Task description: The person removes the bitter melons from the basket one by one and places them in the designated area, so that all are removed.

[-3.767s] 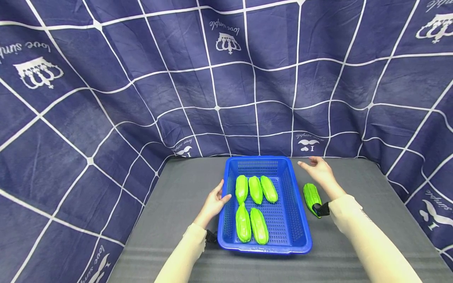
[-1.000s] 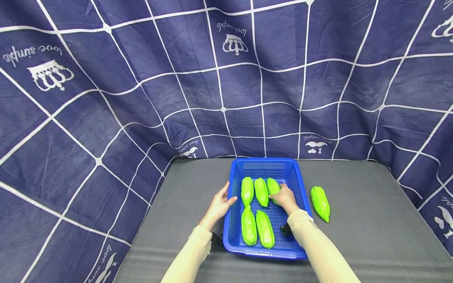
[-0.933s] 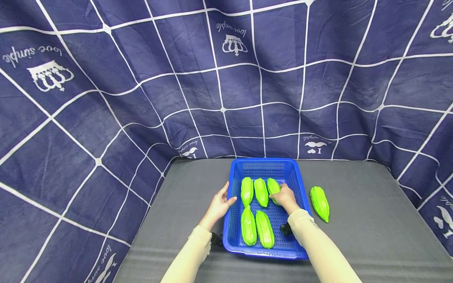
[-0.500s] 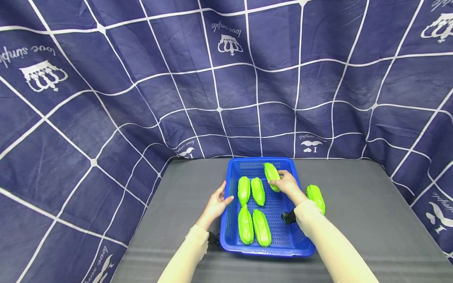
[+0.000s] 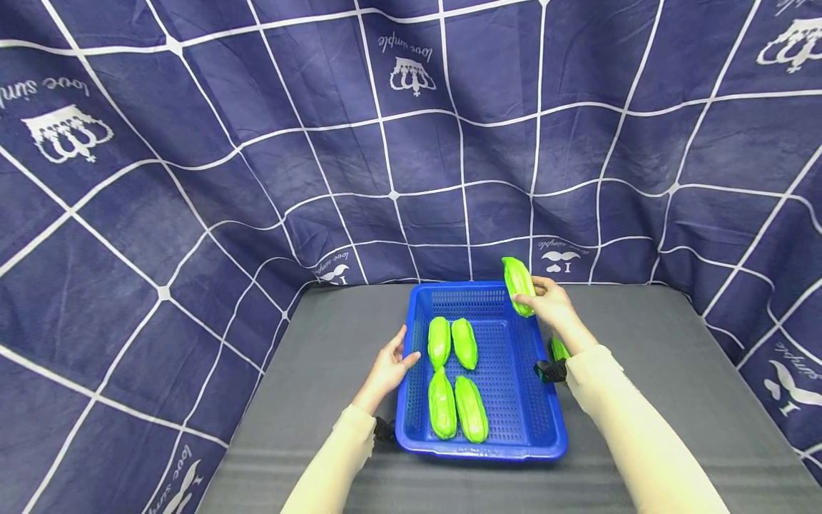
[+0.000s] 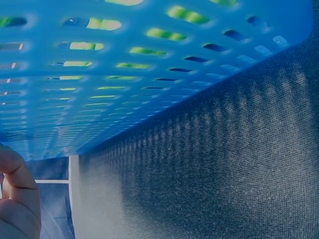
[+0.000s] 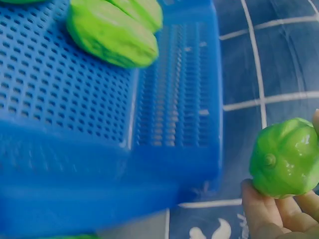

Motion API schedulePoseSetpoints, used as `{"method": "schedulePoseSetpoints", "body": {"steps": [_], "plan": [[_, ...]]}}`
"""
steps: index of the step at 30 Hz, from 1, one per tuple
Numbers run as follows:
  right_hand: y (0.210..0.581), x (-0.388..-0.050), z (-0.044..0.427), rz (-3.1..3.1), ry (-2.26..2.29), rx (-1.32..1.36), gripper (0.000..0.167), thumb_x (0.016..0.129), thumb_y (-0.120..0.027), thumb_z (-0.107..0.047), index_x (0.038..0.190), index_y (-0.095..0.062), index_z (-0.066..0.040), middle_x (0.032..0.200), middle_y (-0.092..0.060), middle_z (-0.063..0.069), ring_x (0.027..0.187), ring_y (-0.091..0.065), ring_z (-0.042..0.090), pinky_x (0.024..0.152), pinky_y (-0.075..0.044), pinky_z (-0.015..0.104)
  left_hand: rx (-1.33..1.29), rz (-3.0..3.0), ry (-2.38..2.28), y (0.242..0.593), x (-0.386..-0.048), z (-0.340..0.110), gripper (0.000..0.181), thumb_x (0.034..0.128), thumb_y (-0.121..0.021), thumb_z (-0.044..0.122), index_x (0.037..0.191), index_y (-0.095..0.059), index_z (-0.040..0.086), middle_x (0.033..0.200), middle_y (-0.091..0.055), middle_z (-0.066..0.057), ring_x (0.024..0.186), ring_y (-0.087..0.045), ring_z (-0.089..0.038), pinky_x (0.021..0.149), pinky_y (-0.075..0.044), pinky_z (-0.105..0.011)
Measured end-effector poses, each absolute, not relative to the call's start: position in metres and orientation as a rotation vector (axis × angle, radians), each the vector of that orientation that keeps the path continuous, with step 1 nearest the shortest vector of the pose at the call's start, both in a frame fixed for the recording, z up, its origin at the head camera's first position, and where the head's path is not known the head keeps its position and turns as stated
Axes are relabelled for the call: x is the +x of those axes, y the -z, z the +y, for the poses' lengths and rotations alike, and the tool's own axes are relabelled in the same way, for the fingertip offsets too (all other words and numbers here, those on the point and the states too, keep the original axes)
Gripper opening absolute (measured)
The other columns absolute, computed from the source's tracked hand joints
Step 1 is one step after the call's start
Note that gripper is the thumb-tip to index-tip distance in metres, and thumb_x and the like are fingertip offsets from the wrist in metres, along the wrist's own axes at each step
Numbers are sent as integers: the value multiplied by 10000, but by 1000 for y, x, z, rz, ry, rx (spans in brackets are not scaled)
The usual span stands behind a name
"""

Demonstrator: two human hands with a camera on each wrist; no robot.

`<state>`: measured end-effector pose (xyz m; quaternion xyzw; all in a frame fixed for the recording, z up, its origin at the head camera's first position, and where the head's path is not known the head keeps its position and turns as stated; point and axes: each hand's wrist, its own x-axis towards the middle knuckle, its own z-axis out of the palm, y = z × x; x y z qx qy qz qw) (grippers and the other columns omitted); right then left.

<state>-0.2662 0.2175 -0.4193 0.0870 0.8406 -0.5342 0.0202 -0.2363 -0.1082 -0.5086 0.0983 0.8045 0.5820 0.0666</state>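
Nearest, two green vegetables (image 5: 442, 410) are seen side by side in the blue basket (image 5: 481, 451). Its left side is clasped by the left hand (image 5: 387, 368). Outside on the right, one vegetable (image 5: 559, 348) is partly hidden; farther in, another pair (image 5: 464, 344) is laid. And by the far right corner, a raised vegetable (image 5: 517, 280) is clamped in the grip of the right hand (image 5: 554, 305), before checked cloth (image 5: 359, 164).
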Motion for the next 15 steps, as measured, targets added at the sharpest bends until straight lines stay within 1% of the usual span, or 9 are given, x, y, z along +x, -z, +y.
{"method": "schedulePoseSetpoints", "body": {"steps": [2, 5, 8, 10, 12, 15], "plan": [[416, -264, 226, 2611, 1681, 279, 758, 922, -655, -189, 1504, -252, 81, 1447, -445, 317, 1308, -491, 419, 1124, -388, 475, 288, 2433, -1753, 519, -242, -109, 705, 940, -620, 19, 1533, -243, -37, 1271, -579, -342, 1037, -671, -435, 834, -593, -440], [414, -261, 240, 2648, 1674, 296, 762, 927, -650, -201, 1507, -246, 82, 1450, -432, 328, 1309, -487, 429, 1111, -399, 481, 294, 2425, -1753, 520, -242, -109, 708, 941, -621, 25, 1537, -241, -27, 1291, -571, -339, 1050, -668, -430, 843, -591, -435], [418, -257, 256, 2693, 1640, 315, 765, 929, -644, -219, 1504, -245, 90, 1448, -423, 339, 1305, -485, 437, 1100, -404, 492, 283, 2432, -1745, 519, -241, -110, 705, 942, -624, 33, 1537, -250, -21, 1263, -592, -325, 1028, -679, -416, 833, -595, -426], [423, -254, 266, 2714, 1624, 332, 760, 929, -640, -229, 1497, -253, 96, 1441, -428, 342, 1295, -489, 436, 1090, -403, 496, 273, 2439, -1753, 517, -240, -109, 702, 938, -632, 35, 1533, -264, -21, 1209, -615, -316, 989, -690, -411, 815, -600, -426], [430, -250, 276, 2741, 1586, 356, 760, 930, -637, -246, 1492, -261, 103, 1431, -435, 347, 1283, -495, 438, 1077, -406, 506, 275, 2450, -1764, 516, -239, -109, 698, 932, -638, 35, 1525, -275, -33, 1151, -625, -313, 945, -695, -415, 794, -603, -435], [442, -243, 291, 2754, 1527, 399, 766, 934, -632, -260, 1483, -258, 121, 1421, -433, 360, 1280, -491, 452, 1071, -400, 530, 280, 2452, -1777, 516, -238, -109, 697, 928, -644, 37, 1519, -282, -40, 1122, -629, -317, 920, -696, -422, 784, -603, -448]]}}
